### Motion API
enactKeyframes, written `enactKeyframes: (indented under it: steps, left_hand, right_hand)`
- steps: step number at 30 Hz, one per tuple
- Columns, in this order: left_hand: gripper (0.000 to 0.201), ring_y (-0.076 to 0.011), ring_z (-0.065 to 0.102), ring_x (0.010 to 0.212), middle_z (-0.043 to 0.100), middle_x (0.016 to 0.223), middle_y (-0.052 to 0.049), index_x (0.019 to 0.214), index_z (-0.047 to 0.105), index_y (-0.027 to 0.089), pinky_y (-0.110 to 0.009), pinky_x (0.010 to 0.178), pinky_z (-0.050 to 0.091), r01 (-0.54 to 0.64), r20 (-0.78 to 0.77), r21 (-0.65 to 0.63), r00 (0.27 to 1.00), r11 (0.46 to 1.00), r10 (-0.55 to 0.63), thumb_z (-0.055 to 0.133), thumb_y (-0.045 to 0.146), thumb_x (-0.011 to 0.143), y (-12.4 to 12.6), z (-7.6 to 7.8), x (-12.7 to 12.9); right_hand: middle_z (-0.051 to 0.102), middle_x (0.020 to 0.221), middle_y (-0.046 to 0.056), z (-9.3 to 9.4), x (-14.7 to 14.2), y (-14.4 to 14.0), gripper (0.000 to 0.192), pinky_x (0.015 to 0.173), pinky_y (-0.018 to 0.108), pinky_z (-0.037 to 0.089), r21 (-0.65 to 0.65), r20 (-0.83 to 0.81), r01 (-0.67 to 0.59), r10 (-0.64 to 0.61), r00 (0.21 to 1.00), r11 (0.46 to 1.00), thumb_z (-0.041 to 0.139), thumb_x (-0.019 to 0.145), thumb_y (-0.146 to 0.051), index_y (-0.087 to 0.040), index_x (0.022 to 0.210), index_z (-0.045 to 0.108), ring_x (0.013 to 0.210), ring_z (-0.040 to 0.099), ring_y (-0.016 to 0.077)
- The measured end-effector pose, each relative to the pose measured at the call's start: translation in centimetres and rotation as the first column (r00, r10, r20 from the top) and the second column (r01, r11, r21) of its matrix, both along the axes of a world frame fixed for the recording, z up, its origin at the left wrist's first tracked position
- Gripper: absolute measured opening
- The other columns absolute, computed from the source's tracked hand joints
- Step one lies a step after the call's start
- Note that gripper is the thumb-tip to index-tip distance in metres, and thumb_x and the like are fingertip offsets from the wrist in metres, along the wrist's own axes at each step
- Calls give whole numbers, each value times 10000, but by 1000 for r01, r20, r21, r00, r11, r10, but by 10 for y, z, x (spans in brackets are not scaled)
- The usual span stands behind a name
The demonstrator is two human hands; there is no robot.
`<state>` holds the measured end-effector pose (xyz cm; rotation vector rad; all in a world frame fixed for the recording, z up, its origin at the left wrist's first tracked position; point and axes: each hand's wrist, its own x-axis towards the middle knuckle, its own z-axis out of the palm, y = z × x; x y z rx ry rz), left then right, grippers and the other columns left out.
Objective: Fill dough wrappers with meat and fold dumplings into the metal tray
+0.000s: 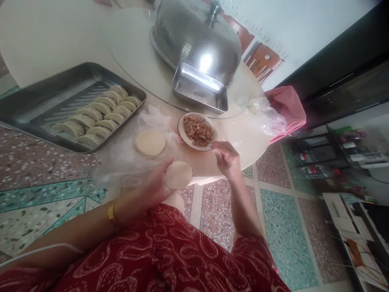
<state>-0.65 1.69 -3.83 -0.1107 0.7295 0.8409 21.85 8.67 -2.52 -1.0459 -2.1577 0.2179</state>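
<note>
My left hand (156,182) cups wrapper (178,174) flat on fingers, just off table (243,142) edge, over lap. Wrapper looks thin, soft, light, likely tacky; I'd support from beneath, pinch only rim, else tears or folds. Right hand (226,158) closed on spoon (209,142), tip in filling bowl (197,131). Filling looks moist, clumpy, prone to drop. Stack (150,142) of wrappers on plastic sheet (121,158) beside bowl. Tray (39,105) of dumplings (100,115) left, near edge. Open room between bowl and wrapper; short, clear path.
</note>
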Motion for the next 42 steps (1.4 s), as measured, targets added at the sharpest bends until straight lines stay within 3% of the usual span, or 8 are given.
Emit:
enactKeyframes:
  steps: [4,9,15,21,27,34,37,42]
  left_hand:
    - [394,-201,727,820,751,918,-128,1181,620,59,-299,798,583,0,-11,-14,1000,1000,0,397,338,1014,0,2,-1]
    - [407,-205,729,846,750,907,-118,1190,628,78,-286,779,585,15,-14,-7,1000,1000,-15,369,341,1019,-1,1,-2]
    - [387,-210,728,837,754,880,-113,1182,642,85,-288,762,586,11,-29,-1,1000,1000,-11,373,306,1013,-1,5,-1]
    - [378,-191,717,806,746,895,-121,1140,644,71,-279,761,577,0,-26,-11,1000,1000,0,397,326,1012,0,2,-3]
    - [394,-214,711,840,738,911,-131,1143,642,70,-318,793,579,8,-34,-1,999,1000,-8,395,346,1008,1,-6,-5]
    - [391,-235,716,896,743,907,-133,1157,651,78,-313,768,593,4,-5,-1,1000,1000,-4,381,316,1004,1,-2,-4]
    - [369,-226,720,895,746,905,-120,1163,647,82,-311,790,594,-7,-5,-8,1000,1000,7,406,310,1002,1,-4,-4]
    - [391,-232,725,888,749,874,-109,1177,648,74,-321,790,601,-16,-7,-8,1000,1000,16,383,306,1006,8,-6,-1]
  right_hand:
    - [771,1000,20,-6,-1,1,209,854,441,591,-41,-12,-12,11,1000,999,477,985,-368,-316,988,680,969,709,198]
    - [760,1014,-8,5,13,-13,162,860,426,585,-69,-49,10,-13,999,998,522,970,-353,-346,1035,670,971,703,190]
    - [693,922,51,11,12,-11,235,790,401,540,88,77,199,-206,976,976,488,976,-384,-275,957,695,898,644,207]
    - [679,776,77,4,-9,-1,315,770,393,479,220,244,282,-332,911,934,411,997,-297,-192,876,682,761,585,209]
    - [710,864,59,3,-11,-3,200,693,329,507,292,30,264,-285,958,919,428,1004,-292,-209,974,607,792,628,181]
    - [708,832,31,1,3,-2,113,716,332,498,400,86,211,-266,960,892,479,979,-200,-232,1029,575,752,606,170]
    - [711,816,44,-9,-1,-2,139,692,329,503,376,85,233,-284,955,897,460,987,-235,-211,1001,596,739,614,174]
    - [725,832,65,-21,-7,-8,281,698,335,541,177,-73,375,-368,927,910,425,990,-365,-201,921,642,788,671,185]
